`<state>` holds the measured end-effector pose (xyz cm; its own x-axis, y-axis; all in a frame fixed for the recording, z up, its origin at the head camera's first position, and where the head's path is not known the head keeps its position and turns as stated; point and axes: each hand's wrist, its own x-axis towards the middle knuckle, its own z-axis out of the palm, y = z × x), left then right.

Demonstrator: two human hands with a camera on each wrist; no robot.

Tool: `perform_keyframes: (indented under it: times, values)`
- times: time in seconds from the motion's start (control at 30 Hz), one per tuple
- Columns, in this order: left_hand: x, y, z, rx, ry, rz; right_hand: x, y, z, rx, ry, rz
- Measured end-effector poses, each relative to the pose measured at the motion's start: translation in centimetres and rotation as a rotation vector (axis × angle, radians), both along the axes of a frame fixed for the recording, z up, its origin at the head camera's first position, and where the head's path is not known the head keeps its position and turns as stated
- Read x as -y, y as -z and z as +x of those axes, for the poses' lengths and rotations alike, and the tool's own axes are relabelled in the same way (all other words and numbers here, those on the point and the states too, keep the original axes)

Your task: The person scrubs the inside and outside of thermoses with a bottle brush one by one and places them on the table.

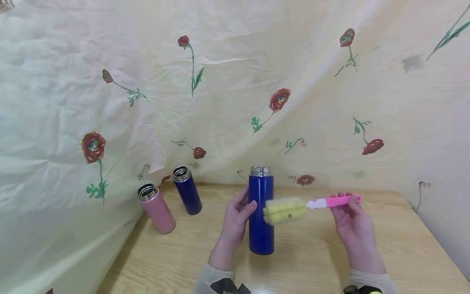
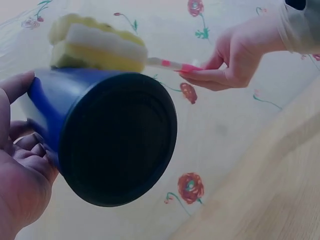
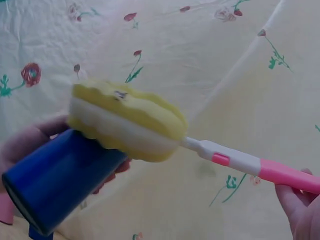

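Note:
My left hand point(image 1: 236, 216) grips a tall blue bottle point(image 1: 261, 239) by its left side. The bottle is upright with its steel mouth uncapped, and its dark base shows in the left wrist view. In my right hand point(image 1: 354, 228) is the pink handle point(image 1: 338, 201) of a sponge bottle brush, held near its end between thumb and fingers. The yellow and white sponge head point(image 3: 127, 122) lies across the bottle's side, pointing left. Whether it touches the bottle I cannot tell.
At the left of the wooden table point(image 1: 158, 269) stand a pink bottle point(image 1: 158, 212) and a smaller dark blue bottle point(image 1: 189, 194), both uncapped. A pale cloth point(image 1: 227, 118) with red flowers hangs behind the table and along its sides.

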<state>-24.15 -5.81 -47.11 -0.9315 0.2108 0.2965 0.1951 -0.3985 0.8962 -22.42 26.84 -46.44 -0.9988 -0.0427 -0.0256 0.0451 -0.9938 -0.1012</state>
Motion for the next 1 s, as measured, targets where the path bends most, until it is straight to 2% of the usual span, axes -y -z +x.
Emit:
perform_keyframes:
  times: [0.17,0.3,0.43,0.57,0.67,0.77,0.9,1.0]
  values:
    - [-0.06,0.19,0.29,-0.027,0.037,-0.041,-0.24,-0.44,0.25,0.085,0.034,-0.129]
    - [-0.2,0.17,0.47,-0.051,0.061,-0.054,-0.17,-0.68,0.41,0.116,0.049,-0.164]
    - [-0.23,0.05,0.62,-0.035,0.056,-0.06,0.21,-0.75,0.45,0.123,0.049,-0.168]
    - [-0.15,-0.04,0.63,-0.024,0.017,-0.09,0.3,-0.79,0.54,0.139,0.068,-0.135]
    - [-0.11,-0.13,0.51,-0.033,0.013,-0.11,0.22,-0.78,0.57,0.149,0.085,-0.115]
    - [-0.11,-0.22,0.26,-0.072,-0.004,-0.136,0.19,-0.71,0.48,0.14,0.089,-0.105]
    - [0.01,-0.27,0.15,-0.133,-0.093,-0.198,0.27,-0.68,0.4,0.133,0.08,-0.1]
    - [0.19,-0.28,0.22,-0.129,-0.135,-0.205,0.35,-0.63,0.39,0.132,0.072,-0.095]
